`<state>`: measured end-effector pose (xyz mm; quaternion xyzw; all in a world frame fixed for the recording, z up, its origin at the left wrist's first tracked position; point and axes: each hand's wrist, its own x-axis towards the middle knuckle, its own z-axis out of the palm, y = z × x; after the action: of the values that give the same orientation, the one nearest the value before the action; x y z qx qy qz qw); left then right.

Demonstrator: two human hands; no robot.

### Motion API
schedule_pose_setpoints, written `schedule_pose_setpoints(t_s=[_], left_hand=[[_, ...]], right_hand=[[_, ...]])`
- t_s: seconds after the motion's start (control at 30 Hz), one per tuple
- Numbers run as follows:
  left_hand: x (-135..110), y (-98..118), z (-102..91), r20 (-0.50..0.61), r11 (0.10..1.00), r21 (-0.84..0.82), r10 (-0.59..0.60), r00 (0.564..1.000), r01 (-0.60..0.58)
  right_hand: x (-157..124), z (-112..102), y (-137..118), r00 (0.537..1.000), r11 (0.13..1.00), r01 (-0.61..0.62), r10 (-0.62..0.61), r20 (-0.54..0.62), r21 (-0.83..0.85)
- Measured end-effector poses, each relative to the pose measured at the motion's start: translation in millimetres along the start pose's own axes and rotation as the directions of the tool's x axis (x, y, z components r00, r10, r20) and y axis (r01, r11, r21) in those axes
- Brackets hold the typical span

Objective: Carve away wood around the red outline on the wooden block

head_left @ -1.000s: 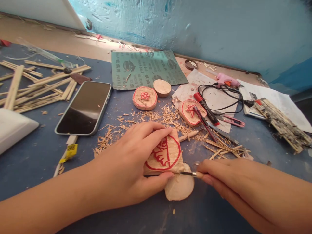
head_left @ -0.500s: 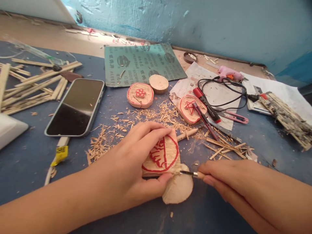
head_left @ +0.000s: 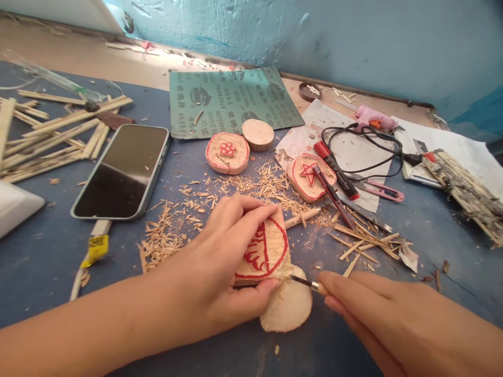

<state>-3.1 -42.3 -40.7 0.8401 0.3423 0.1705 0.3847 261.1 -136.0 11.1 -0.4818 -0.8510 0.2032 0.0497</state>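
Observation:
My left hand (head_left: 223,262) is wrapped over a square wooden block (head_left: 277,242) marked with a red circle and red figures, thumb along its near edge. Under the block's near right corner lies a pale round wood slice (head_left: 288,309). My right hand (head_left: 361,303) grips a wood carving tool (head_left: 308,283) by its light handle. The metal blade's tip is at the block's near right corner; the exact contact is hard to make out. My left fingers hide part of the red drawing.
Wood shavings (head_left: 161,230) surround the block. Beyond are slices with a red flower (head_left: 227,152) and star (head_left: 308,175), a plain slice (head_left: 257,134), and sandpaper (head_left: 231,102). A phone (head_left: 121,173) and sticks (head_left: 58,131) lie left; a marker (head_left: 336,170) and pink glue gun (head_left: 375,118), right.
My right hand and the carving tool have shifted slightly downward, with the handle end lower. My left hand still holds the block. The view has shifted a little.

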Motion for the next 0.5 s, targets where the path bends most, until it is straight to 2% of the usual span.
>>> schedule_pose_setpoints(t_s=[0.07,0.1,0.23,0.3,0.5], left_hand=[[-0.7,-0.1,0.8,-0.004,1.000,0.006,0.005,1.000,-0.005],[-1.0,-0.1,1.2,-0.010,1.000,0.012,0.012,1.000,-0.012],[-1.4,-0.2,2.3,-0.023,0.999,0.029,0.030,0.999,-0.029],[-1.3,-0.2,2.7,-0.028,0.999,0.034,0.033,0.999,-0.032],[-1.1,-0.7,3.7,-0.047,0.998,0.007,0.064,0.997,-0.064]], right_hand=[[-3.4,2.7,0.2,0.997,0.995,0.065,-0.062,0.036,-0.078],[-3.8,3.7,-0.3,0.998,0.994,0.065,-0.064,0.015,-0.090],[2.9,1.3,-2.8,0.995,1.000,0.006,-0.007,-0.102,-0.011],[7.9,-4.0,-2.9,0.996,1.000,-0.011,0.011,-0.084,-0.001],[12.9,-15.0,-1.5,0.988,0.948,0.149,-0.152,0.011,-0.280]])
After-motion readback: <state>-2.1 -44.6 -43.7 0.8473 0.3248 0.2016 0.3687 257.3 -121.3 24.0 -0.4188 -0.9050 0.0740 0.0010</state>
